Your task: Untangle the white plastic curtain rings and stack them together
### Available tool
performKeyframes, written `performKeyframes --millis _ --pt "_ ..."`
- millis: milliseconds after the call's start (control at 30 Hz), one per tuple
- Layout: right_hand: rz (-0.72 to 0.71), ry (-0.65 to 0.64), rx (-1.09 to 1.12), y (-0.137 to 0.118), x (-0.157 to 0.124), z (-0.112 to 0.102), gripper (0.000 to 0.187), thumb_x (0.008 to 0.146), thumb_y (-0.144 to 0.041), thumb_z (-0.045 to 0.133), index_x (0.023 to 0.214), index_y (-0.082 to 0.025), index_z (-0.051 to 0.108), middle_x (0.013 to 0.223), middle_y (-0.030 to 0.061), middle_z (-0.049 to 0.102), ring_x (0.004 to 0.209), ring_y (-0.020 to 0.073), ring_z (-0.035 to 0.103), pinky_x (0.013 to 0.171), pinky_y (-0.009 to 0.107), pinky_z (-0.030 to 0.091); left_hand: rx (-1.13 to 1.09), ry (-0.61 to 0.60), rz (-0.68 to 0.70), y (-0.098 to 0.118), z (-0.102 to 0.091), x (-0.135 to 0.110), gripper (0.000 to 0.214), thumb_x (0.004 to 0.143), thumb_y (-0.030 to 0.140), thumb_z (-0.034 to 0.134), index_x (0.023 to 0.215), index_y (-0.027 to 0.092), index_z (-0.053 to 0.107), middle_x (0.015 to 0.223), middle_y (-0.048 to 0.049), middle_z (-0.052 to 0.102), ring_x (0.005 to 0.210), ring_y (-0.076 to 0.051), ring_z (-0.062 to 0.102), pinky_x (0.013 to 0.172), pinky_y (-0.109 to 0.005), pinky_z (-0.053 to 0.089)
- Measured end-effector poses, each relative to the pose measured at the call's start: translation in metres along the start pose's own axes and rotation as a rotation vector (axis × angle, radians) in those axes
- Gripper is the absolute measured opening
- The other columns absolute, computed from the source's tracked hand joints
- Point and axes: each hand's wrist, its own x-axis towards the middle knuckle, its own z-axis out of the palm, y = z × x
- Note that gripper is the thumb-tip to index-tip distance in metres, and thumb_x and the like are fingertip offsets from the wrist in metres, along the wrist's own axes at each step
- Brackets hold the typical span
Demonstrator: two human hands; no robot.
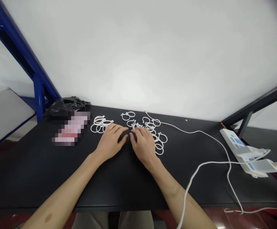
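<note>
White curtain rings with small eyelets lie on the black table [119, 184] in two groups. One cluster of rings [97, 128] is on the left, partly behind the fingers of my left hand [110, 140]. This hand lies with its fingers stretched out and its thumb apart, and I see nothing in it. A larger, looser pile of rings [159, 149] spreads on the right. My right hand [143, 143] reaches over the near side of that pile, fingers extended and thumb apart. Whether its fingertips touch a ring is hidden. The two thumbs almost meet.
At the back left lies a crumpled black plastic bag [68, 103], with a pixelated pink item [75, 127] before it. A white power strip [238, 149] with plugged-in adapters is on the right. White cables [200, 132] cross the table's right side. A white wall [148, 57] stands behind.
</note>
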Motion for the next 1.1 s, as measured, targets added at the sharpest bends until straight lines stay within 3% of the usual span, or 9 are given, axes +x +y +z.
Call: performKeyframes --millis 133,367,533,767,900,1100 --pt "0.006 -0.011 0.240 -0.006 -0.002 -0.003 0.020 0.096 -0.021 0.047 0.101 -0.019 0.067 0.105 0.0084 0.069 0.096 0.0185 0.065 0.087 0.032 0.053 -0.132 -0.081 -0.011 0.004 0.004 -0.003 0.027 0.090 0.024 0.053 0.116 0.021 0.058 0.107 -0.0072 0.066 0.104 -0.024 0.055 0.093 -0.042 0.047" --pt "0.080 -0.111 0.498 -0.004 -0.005 0.004 0.020 0.095 -0.021 0.049 0.111 -0.019 0.059 0.106 0.0064 0.071 0.091 0.0164 0.069 0.085 0.031 0.056 -0.228 -0.074 -0.144 -0.005 0.001 -0.003 0.016 0.092 0.026 0.050 0.102 0.022 0.062 0.096 -0.0052 0.065 0.095 -0.021 0.060 0.084 -0.037 0.051" --pt "0.106 -0.116 0.370 -0.002 -0.005 0.007 0.024 0.092 -0.017 0.049 0.114 -0.015 0.056 0.108 0.0099 0.068 0.095 0.0198 0.067 0.087 0.036 0.055 -0.373 -0.035 -0.264 0.002 -0.003 0.002 0.013 0.089 0.028 0.054 0.097 0.022 0.062 0.094 -0.0032 0.067 0.087 -0.018 0.063 0.083 -0.033 0.051" --pt "0.009 -0.146 0.209 -0.004 -0.005 0.005 0.014 0.094 -0.023 0.052 0.105 -0.019 0.061 0.102 0.0080 0.065 0.092 0.0201 0.062 0.080 0.032 0.053 -0.835 -0.081 -0.587 0.003 -0.007 0.004 0.020 0.084 0.038 0.059 0.094 0.021 0.058 0.083 0.0002 0.066 0.082 -0.018 0.066 0.079 -0.032 0.052" --pt "0.012 -0.128 0.217 -0.003 -0.004 0.005 0.014 0.097 -0.020 0.049 0.097 -0.019 0.062 0.093 0.0055 0.065 0.085 0.0176 0.062 0.076 0.029 0.052 -0.874 -0.088 -0.629 0.003 -0.007 0.005 0.018 0.084 0.036 0.059 0.094 0.021 0.059 0.081 0.0009 0.064 0.081 -0.017 0.065 0.081 -0.031 0.050" --pt "0.004 -0.156 0.247 -0.002 -0.005 0.005 0.019 0.094 -0.025 0.054 0.111 -0.020 0.063 0.098 0.0062 0.063 0.092 0.0181 0.063 0.080 0.029 0.053 -0.843 -0.091 -0.604 0.001 -0.006 0.004 0.018 0.085 0.037 0.056 0.091 0.021 0.060 0.079 0.0013 0.062 0.077 -0.016 0.061 0.074 -0.028 0.047"
